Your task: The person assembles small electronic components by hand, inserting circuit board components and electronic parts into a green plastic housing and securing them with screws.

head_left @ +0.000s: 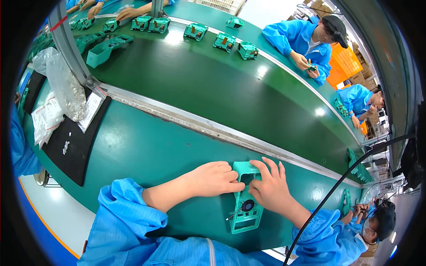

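A green plastic housing (237, 212) lies on the bench in front of me, its frame-like open end toward my body. A round black part, looking like a small speaker (247, 205), sits in its middle, with a thin wire at the left edge. My left hand (216, 179) is closed at the housing's left rim, fingertips curled at the upper opening; anything small between them is hidden. Across the right rim lies my right hand (271, 188), gripping it with thumb bent inward and the other fingers over the far end.
A metal rail (177, 123) divides my bench from a dark green conveyor belt (199, 84). Plastic bags (66, 86) and small white parts (66, 147) lie on a black mat (80, 153) at left. A black cable (337, 184) hangs at right. Co-workers sit across the belt and at right.
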`<move>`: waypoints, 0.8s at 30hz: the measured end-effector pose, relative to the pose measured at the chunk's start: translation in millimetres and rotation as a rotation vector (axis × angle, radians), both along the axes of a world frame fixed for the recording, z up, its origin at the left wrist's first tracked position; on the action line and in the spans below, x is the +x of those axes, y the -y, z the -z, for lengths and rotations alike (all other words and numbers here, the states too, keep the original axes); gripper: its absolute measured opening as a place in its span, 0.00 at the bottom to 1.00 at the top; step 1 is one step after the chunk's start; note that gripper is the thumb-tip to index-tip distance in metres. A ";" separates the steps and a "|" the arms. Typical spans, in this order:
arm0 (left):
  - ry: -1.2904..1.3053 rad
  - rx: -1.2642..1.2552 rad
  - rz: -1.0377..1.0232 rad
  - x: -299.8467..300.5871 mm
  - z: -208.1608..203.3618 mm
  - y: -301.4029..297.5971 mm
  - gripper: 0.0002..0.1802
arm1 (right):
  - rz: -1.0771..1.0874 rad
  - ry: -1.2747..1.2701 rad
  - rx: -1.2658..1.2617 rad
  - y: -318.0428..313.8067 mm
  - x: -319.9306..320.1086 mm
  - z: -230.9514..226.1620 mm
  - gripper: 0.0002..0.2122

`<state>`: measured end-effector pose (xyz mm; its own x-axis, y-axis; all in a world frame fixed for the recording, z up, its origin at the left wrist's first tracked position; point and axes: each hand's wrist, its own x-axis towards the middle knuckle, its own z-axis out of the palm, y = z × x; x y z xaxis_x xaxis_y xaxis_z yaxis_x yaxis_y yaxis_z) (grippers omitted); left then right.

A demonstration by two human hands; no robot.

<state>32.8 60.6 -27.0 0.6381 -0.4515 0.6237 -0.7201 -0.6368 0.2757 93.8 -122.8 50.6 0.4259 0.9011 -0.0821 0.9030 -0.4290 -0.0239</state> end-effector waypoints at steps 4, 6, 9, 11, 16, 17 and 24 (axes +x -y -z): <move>0.012 0.013 -0.002 0.9 -1.6 1.2 0.08 | -0.003 0.041 0.006 0.8 -2.3 2.2 0.05; 0.024 0.028 -0.004 0.0 -3.5 2.5 0.08 | 0.005 0.093 -0.009 0.0 -4.7 2.0 0.06; 0.053 0.043 -0.004 -3.0 -4.2 2.2 0.07 | 0.085 0.024 -0.017 -1.3 -5.0 5.1 0.07; 0.086 0.045 -0.004 -3.0 -6.4 0.3 0.07 | 0.072 -0.018 -0.028 -1.8 1.5 1.6 0.07; -0.056 0.123 0.005 -9.1 -7.2 -2.4 0.09 | -0.363 0.344 0.052 26.8 23.4 -4.0 0.11; -0.052 0.120 0.012 -7.9 -8.4 -1.4 0.08 | -0.343 0.365 0.054 32.6 20.7 -5.0 0.11; -0.463 -0.236 -0.065 6.4 -13.2 18.9 0.15 | -0.247 0.368 0.325 95.1 24.9 25.9 0.09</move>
